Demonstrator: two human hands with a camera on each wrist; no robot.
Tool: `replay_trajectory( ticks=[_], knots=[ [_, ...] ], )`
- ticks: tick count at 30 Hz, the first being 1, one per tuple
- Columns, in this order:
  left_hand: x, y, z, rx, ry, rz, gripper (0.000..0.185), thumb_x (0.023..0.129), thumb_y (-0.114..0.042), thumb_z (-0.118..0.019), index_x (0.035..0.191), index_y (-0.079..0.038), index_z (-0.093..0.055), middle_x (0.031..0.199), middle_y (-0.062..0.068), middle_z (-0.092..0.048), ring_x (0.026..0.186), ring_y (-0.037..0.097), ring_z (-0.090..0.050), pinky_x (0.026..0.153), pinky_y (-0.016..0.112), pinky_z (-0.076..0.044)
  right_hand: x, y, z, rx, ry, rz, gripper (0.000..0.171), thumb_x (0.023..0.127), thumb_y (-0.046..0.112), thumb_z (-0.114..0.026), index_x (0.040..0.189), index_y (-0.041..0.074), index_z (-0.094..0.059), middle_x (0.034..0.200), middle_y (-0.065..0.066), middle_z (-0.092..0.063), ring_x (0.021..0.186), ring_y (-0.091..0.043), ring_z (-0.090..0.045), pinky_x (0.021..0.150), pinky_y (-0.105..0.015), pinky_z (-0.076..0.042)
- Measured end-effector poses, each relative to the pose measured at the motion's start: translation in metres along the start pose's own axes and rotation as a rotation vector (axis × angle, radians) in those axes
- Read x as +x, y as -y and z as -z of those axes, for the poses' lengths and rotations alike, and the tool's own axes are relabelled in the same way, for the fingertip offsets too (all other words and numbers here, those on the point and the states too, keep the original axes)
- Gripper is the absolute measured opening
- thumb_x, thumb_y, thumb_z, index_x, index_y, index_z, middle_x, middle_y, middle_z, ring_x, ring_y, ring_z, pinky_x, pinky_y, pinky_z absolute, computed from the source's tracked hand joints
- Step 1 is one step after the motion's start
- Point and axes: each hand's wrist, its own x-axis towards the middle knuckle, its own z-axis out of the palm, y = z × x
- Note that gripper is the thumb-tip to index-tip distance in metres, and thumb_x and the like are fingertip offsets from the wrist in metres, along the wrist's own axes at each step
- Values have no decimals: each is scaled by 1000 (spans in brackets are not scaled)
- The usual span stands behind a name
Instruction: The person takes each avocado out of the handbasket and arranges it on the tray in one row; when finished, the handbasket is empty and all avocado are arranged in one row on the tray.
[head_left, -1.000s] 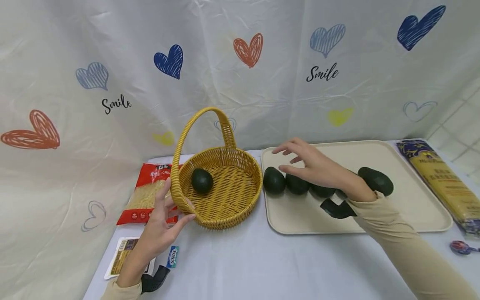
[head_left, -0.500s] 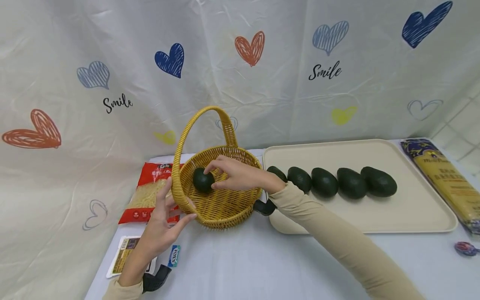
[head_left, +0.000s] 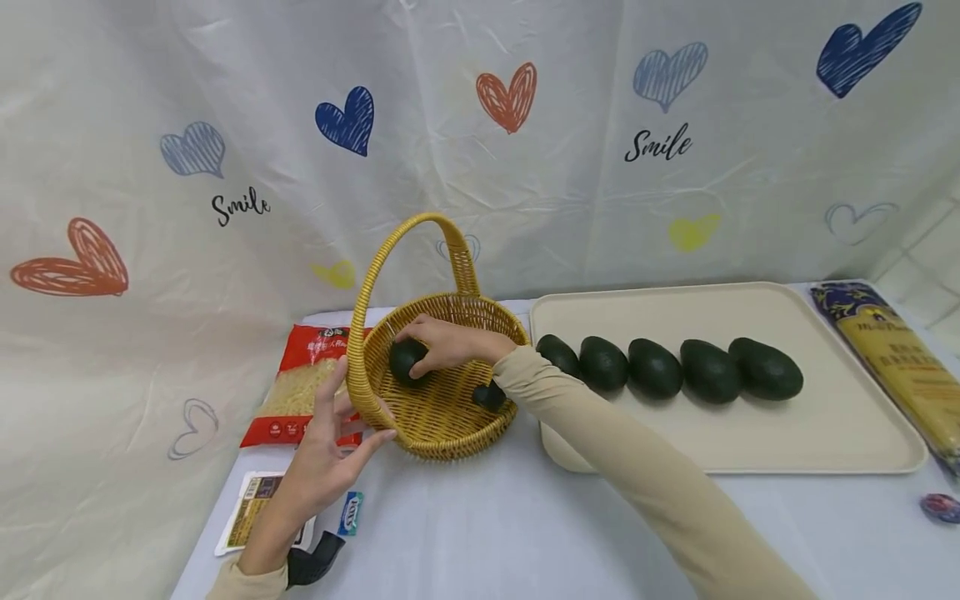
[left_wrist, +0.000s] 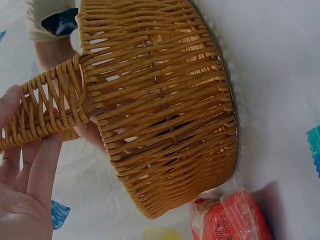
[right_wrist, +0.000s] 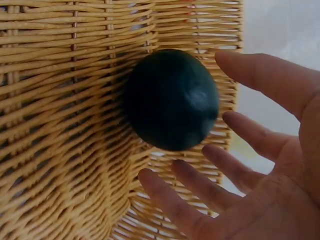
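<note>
A yellow wicker basket [head_left: 450, 421] with a tall handle stands on the white-covered table. My left hand [head_left: 330, 454] grips its handle low on the left side; in the left wrist view the thumb and fingers of that hand [left_wrist: 25, 200] lie on opposite sides of the woven handle [left_wrist: 45, 105]. One dark green avocado [head_left: 405, 360] rests inside, against the basket's left wall. My right hand [head_left: 447, 343] reaches in over it, fingertips right at the fruit. The right wrist view has the fingers spread and slightly bent, around the near side of the avocado [right_wrist: 172, 100].
Right of the basket, a cream tray [head_left: 825, 446] bears a row of several avocados [head_left: 654, 368]. A yellow pasta packet [head_left: 892, 350] and a wrapped lollipop [head_left: 941, 508] lie farther right. At left are a red pasta bag [head_left: 296, 392], a white-edged packet [head_left: 251, 508] and a small blue pack [head_left: 350, 512].
My right hand has moved left from above the tray into the basket, to the avocado there. The left hand has kept its place on the handle.
</note>
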Motion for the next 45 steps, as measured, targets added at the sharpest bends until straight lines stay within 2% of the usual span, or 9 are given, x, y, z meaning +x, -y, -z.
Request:
replay_trajectory(
  ticks=[4,6,14,19,22,29,34,42,45],
  knots=[
    [0,-2,-1,-12,4,-9,121,77,22,-78,167,-13,-6,121,18,-67,111,40,-69,81,26,-61,8,1,-8,-20,12,-21,62,101,16,-71,156,5,-46,157,-17,-40,137,-27,-47,109,-36,-45],
    [0,-3,-1,-12,7,-12,120,78,22,-78,167,-13,-6,122,18,-67,110,39,-70,80,27,-61,11,1,-10,-34,10,-20,58,101,17,-70,154,5,-49,156,-16,-43,136,-26,-49,109,-35,-46],
    [0,-3,0,-9,7,-20,119,78,21,-78,167,-12,-6,124,20,-67,112,16,-70,76,28,-62,8,4,-12,-108,49,29,46,101,21,-72,143,5,-61,144,-12,-55,130,-23,-54,109,-34,-45],
    [0,-4,0,9,6,-10,119,78,21,-79,167,-13,-6,124,20,-67,109,29,-72,76,25,-61,0,7,-9,-131,97,19,44,97,19,-78,137,6,-65,139,-9,-61,126,-20,-56,105,-31,-47],
    [0,-2,-1,4,2,-11,121,77,22,-79,167,-13,-6,123,20,-67,109,31,-72,76,26,-62,-6,8,-7,-139,123,8,46,95,17,-80,137,6,-66,138,-7,-63,125,-19,-57,104,-29,-48],
    [-1,0,-2,-7,-3,-16,123,75,24,-79,167,-12,-6,122,23,-66,112,6,-68,78,26,-62,-14,11,-4,-116,166,-41,54,93,17,-82,142,8,-61,145,-8,-59,134,-21,-54,110,-34,-46],
    [-1,0,-2,-9,-4,-5,123,75,23,-79,168,-12,-6,125,25,-65,115,-4,-62,79,28,-62,-13,15,-6,-131,208,-95,66,91,21,-84,149,11,-55,148,-8,-56,134,-22,-52,109,-34,-46],
    [-1,0,-2,-22,3,1,122,76,24,-78,168,-13,-5,124,25,-66,108,8,-69,72,32,-63,-10,18,-12,-137,238,-114,71,90,23,-85,152,13,-52,150,-6,-54,136,-21,-51,110,-35,-46],
    [-1,0,-2,-18,0,-7,123,76,24,-78,167,-12,-5,123,24,-66,108,6,-69,73,31,-63,-9,19,-12,-153,225,-104,73,90,20,-85,154,14,-50,152,-6,-53,139,-22,-50,113,-35,-44]
  ],
)
